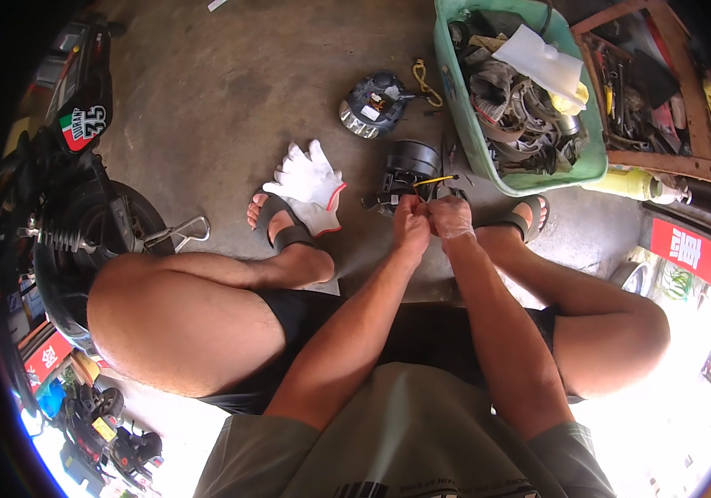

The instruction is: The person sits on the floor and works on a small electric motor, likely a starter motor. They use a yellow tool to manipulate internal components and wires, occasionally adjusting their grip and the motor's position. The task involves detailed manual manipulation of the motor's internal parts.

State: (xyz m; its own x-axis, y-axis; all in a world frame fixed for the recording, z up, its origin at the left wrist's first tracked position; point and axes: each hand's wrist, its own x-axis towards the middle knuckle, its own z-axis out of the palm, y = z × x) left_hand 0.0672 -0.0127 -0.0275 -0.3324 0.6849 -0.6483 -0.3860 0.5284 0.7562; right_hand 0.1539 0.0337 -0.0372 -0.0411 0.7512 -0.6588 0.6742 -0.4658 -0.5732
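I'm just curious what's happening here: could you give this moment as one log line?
left hand + right hand: together, pinching thin yellow wire | black round plastic part: on concrete floor | white fabric gloves: beside left foot

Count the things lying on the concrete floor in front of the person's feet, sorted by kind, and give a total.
White gloves: 2
Round black machine parts: 2
Green plastic tub: 1
Yellow bottle: 1
Total: 6
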